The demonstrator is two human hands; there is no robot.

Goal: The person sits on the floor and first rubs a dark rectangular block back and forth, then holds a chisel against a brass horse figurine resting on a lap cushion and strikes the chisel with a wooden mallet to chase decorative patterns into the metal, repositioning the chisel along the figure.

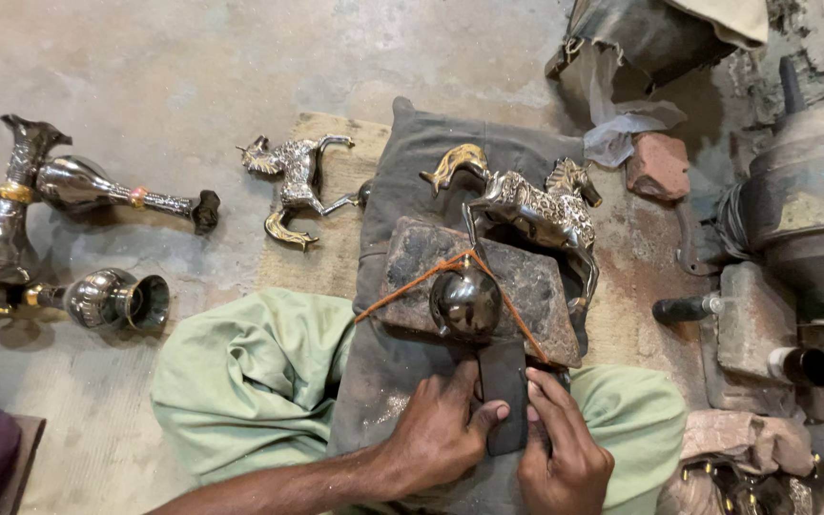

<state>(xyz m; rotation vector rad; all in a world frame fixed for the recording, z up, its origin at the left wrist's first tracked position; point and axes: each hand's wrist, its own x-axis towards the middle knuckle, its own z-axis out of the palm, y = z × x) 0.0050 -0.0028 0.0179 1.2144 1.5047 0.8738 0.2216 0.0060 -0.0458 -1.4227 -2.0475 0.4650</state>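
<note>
Currently your left hand is closed round the near end of a dark flat strip, thumb pressed on its face, while your right hand pinches the same strip from the other side, fingers curled shut. The strip runs up to a polished metal ball sitting on a stone block, held there under a loop of orange cord. The block rests on a dark cushion over your lap. In my judgement the ball could roll or slip out from under the cord if you press off-centre, since it is smooth and round. A silver horse figure stands just behind the block, touching its far edge; a jolt could tip it. Another horse and several metal vases lie well apart on the floor.
</note>
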